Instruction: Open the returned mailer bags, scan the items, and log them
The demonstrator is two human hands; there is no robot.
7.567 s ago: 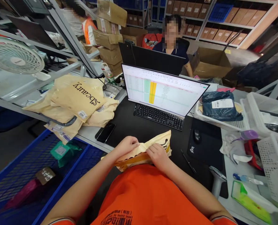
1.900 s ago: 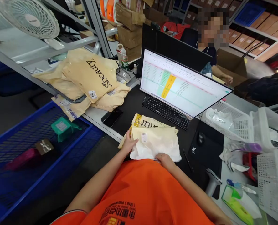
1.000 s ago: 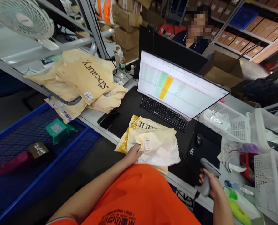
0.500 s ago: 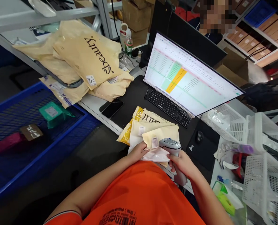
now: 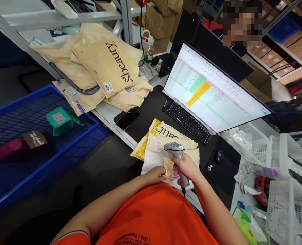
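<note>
My right hand [image 5: 188,165] is wrapped round the handle of a grey barcode scanner [image 5: 174,147], its head over a pile of mailer bags. My left hand [image 5: 154,175] is closed on the near edge of a cream mailer bag [image 5: 168,166], which is bent up and partly hidden behind my right hand. Beneath lies another cream mailer bag [image 5: 151,140] with a white barcode label [image 5: 158,146] facing up. A yellow mailer bag [image 5: 141,148] sticks out at the left of the pile.
Behind the pile stand a keyboard [image 5: 186,120] and a monitor [image 5: 214,90] showing a spreadsheet. A phone [image 5: 127,119] lies at the left, near large cream mailers [image 5: 89,61]. A blue crate [image 5: 15,163] sits lower left. White baskets [image 5: 281,207] line the right, beside a mouse [image 5: 218,155].
The scanner has moved left over the pile, together with my right hand. The top cream bag is bent back towards me, uncovering more of the bag below. The view has shifted slightly.
</note>
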